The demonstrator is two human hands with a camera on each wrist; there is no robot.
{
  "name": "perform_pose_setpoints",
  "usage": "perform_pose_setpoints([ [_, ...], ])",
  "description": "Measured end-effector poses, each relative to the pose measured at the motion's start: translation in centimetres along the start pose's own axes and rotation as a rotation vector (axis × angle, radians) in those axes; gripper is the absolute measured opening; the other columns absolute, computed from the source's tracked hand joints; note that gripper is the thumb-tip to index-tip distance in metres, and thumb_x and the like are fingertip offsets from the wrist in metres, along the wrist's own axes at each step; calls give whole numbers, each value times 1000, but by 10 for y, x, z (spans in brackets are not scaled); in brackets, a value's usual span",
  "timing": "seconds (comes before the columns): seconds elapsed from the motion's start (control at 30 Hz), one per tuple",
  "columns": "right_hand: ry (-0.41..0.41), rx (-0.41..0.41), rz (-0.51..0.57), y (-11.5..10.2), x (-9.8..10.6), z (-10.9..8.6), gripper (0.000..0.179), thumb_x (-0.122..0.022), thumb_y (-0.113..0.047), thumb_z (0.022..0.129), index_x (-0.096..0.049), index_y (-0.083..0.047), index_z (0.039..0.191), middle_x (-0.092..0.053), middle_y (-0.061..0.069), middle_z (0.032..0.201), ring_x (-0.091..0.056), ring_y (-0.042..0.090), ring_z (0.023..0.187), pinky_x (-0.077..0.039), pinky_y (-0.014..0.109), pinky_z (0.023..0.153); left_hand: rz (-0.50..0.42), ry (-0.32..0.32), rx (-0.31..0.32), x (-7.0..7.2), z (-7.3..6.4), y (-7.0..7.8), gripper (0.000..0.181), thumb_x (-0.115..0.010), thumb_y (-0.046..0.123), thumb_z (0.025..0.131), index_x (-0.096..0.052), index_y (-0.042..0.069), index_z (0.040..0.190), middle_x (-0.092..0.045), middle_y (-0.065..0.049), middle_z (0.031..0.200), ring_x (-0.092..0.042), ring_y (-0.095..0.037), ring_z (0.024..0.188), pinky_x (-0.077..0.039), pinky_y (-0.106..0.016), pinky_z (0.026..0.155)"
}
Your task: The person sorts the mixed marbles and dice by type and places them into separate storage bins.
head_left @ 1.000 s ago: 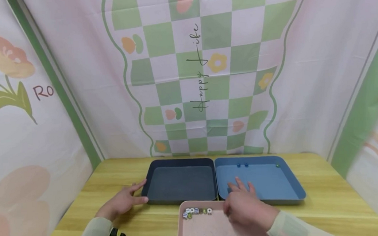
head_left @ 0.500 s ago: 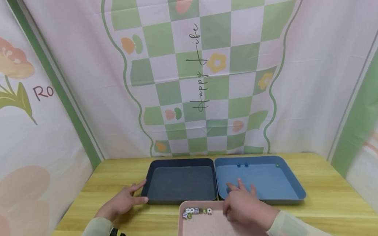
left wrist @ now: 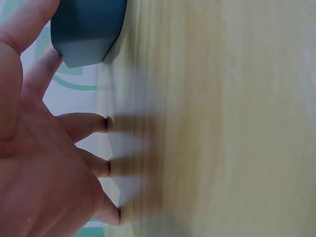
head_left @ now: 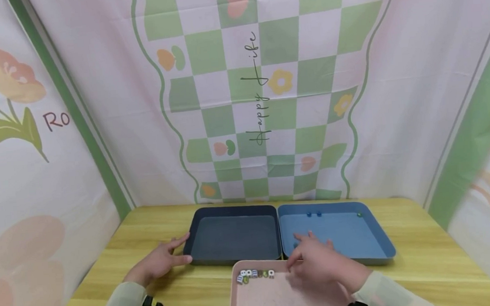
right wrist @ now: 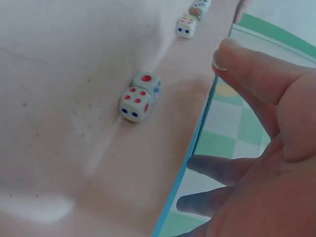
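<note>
My left hand [head_left: 163,260] has its fingers spread, and thumb and forefinger touch the left end of the dark navy tray [head_left: 235,259]; the left wrist view shows this tray [left wrist: 89,34] at the top. My right hand [head_left: 316,259] hovers over the far rim of the pink tray [head_left: 260,303], its outer fingers extended over the blue tray [head_left: 338,206]. In the right wrist view its thumb and forefinger tips lie close together, with nothing visible between them. Two white dice [right wrist: 138,97] sit in the pink tray below that hand.
Several dice [head_left: 248,272] and greenish glass marbles [head_left: 265,274] line the pink tray's far left corner. Dark blue marbles [head_left: 319,213] and a green marble [head_left: 359,214] lie in the blue tray. A patterned curtain [head_left: 250,100] hangs behind the wooden table [head_left: 195,294].
My right hand has turned and shifted slightly, its wrist moving a little to the right. The left hand, trays, dice and marbles look unmoved.
</note>
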State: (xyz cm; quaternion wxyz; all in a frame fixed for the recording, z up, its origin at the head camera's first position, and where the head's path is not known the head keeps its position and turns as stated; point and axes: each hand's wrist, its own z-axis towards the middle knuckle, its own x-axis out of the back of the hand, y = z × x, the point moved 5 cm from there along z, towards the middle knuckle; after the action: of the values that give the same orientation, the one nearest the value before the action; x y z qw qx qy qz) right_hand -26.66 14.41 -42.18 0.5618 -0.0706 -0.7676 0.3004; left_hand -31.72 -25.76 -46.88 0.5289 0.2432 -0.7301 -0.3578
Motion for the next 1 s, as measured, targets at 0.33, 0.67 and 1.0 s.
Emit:
perform_pose_setpoints([
  [0.33, 73, 93, 174, 6, 27, -7, 8, -78, -21, 88, -80, -24, 94, -32, 32, 152, -19, 54, 141, -22, 72, 105, -5, -8, 4, 0, 0, 0, 80, -76, 41, 88, -38, 24, 155, -16, -29, 159, -5, -49, 145, -6, -67, 111],
  [0.67, 261, 17, 186, 28, 59, -11, 20, -71, -27, 93, -78, -16, 109, -25, 30, 156, -18, 54, 141, -31, 68, 102, -9, -4, -5, -1, 3, -6, 80, -76, 43, 87, -38, 24, 155, -18, -25, 160, -5, -48, 145, -4, -67, 111],
  [1.0, 355, -18, 138, 37, 77, -9, 31, -69, -28, 95, -75, -10, 118, -22, 36, 154, -21, 57, 138, -31, 69, 101, 12, 4, -14, 0, 3, -4, 81, -77, 44, 86, -39, 24, 155, -20, -25, 159, -6, -49, 145, -3, -68, 110],
])
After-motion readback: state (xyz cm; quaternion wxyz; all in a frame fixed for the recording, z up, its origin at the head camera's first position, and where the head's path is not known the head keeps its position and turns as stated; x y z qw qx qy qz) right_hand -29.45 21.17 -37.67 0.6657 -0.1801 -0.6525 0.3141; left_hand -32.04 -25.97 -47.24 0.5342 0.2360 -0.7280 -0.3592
